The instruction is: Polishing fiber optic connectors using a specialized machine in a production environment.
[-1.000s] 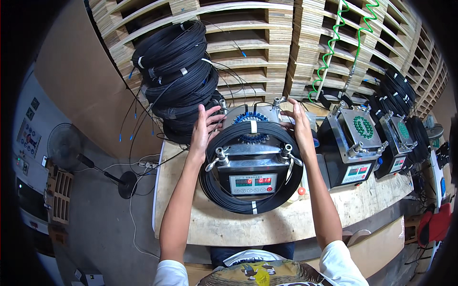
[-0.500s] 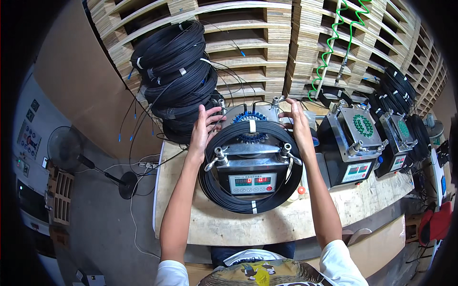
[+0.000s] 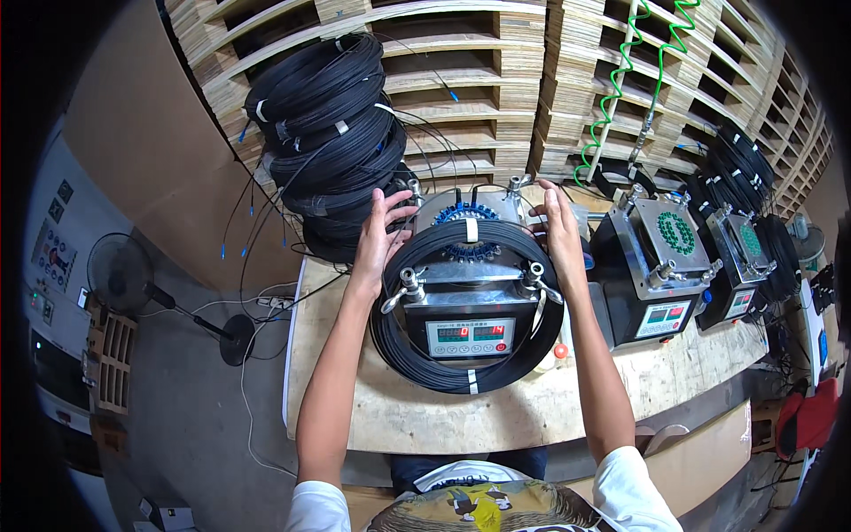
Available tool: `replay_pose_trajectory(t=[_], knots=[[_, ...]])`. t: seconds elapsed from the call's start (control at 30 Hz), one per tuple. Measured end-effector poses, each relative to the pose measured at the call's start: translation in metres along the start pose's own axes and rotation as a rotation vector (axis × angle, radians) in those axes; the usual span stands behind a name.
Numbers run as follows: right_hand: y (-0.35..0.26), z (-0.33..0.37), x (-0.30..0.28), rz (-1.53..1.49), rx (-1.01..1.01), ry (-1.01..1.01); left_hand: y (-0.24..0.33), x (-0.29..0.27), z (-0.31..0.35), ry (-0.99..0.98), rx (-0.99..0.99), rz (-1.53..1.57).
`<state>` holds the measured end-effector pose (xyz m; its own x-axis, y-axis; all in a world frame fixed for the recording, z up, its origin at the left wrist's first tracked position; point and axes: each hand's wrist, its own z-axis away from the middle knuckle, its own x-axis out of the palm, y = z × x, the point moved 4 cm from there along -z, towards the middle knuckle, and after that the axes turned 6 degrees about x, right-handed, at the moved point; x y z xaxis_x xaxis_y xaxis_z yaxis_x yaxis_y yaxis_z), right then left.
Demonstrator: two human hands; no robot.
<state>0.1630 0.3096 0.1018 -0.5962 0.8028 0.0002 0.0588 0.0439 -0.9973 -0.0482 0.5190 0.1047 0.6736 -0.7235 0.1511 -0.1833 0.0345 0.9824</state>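
One black cable coil [image 3: 432, 374] — left hand [image 3: 376, 241] and right hand [image 3: 561, 234] beside it, fingers apart, contact unclear.

Person's bare hands [image 3: 373, 248]: two
Boxy black-and-silver metal machines [image 3: 470, 339]: three
Thin, spiralling bright green hoses [image 3: 657, 80]: two

Black cable coil [image 3: 422, 369] with white bands [image 3: 472, 230]

White sleeves [image 3: 631, 489], picture-printed shirt front [image 3: 483, 511]
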Motion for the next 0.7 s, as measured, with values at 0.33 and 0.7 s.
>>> replay_pose_trajectory(t=[0.33,0.7], knots=[[0.003,-0.002,0.003,-0.054,0.032,-0.087,-0.003,-0.005,-0.002,0.025,0.011,-0.125],[0.005,-0.002,-0.003,0.012,0.004,0.047,-0.002,-0.004,0.002,0.08,-0.041,-0.068]])
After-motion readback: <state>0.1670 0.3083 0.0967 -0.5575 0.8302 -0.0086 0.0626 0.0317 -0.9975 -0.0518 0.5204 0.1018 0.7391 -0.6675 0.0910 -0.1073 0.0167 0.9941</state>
